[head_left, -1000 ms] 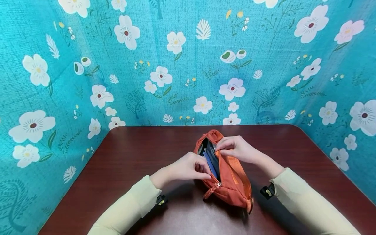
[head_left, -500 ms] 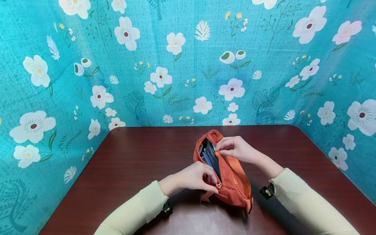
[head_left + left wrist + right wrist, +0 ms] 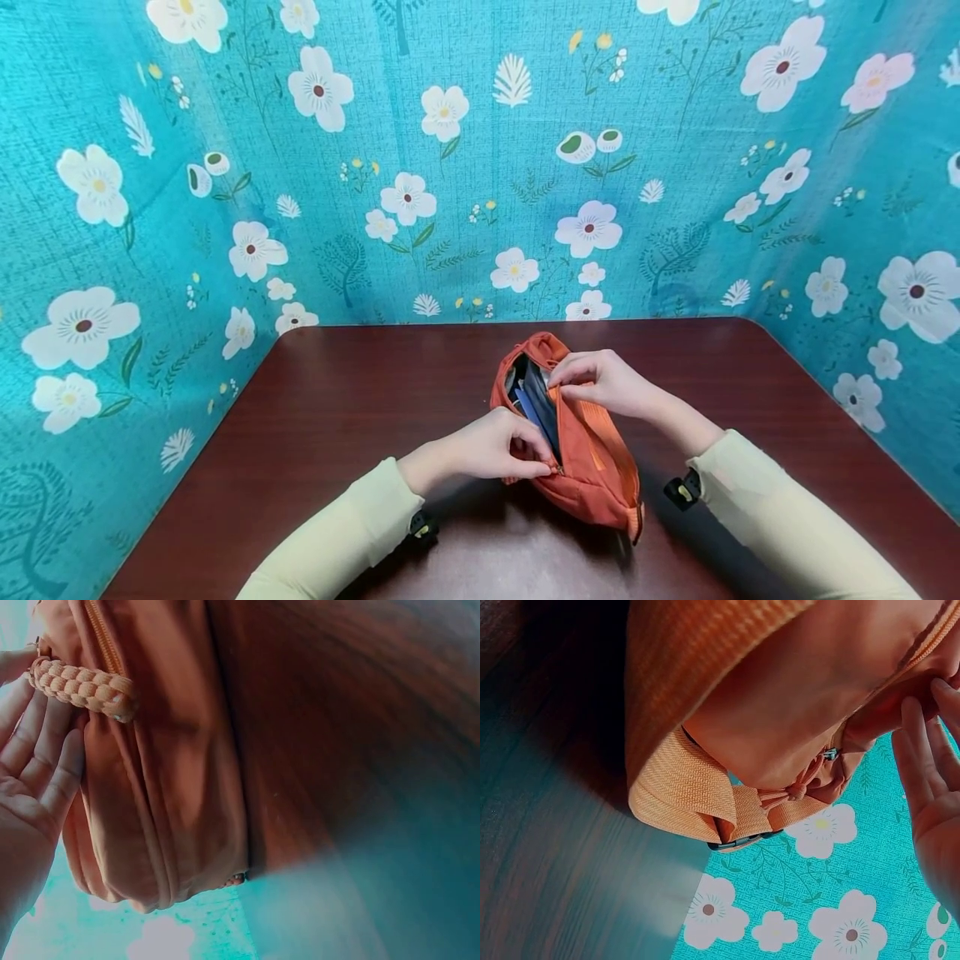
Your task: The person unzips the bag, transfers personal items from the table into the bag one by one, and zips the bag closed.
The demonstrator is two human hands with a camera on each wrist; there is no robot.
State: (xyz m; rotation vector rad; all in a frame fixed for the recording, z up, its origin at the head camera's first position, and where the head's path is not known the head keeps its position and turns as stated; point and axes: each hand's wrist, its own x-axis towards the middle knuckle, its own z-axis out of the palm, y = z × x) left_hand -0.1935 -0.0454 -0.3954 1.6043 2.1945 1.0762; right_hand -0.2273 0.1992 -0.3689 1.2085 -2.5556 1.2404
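Observation:
An orange zip-up bag [image 3: 588,492] lies on the table with its top unzipped. Inside it show a blue flat item [image 3: 528,407] and a dark item [image 3: 543,398], both partly hidden. My left hand [image 3: 498,446] pinches the zipper pull at the opening's near end. From those fingertips hangs the pull's braided cord [image 3: 82,688] in the left wrist view. My right hand [image 3: 606,383] pinches the right rim of the opening. In the right wrist view its fingertips lie against the bag's fabric, partly cut off by the frame.
A dark red-brown table [image 3: 360,375] carries the bag. Behind it hangs a blue flowered cloth [image 3: 465,192]. The bag's webbing strap [image 3: 682,776] with a black buckle [image 3: 744,841] loops along its side.
My left hand has moved from the bag's left rim toward the near end and taken the zipper pull, then shifted slightly back up with it. The right hand stays put.

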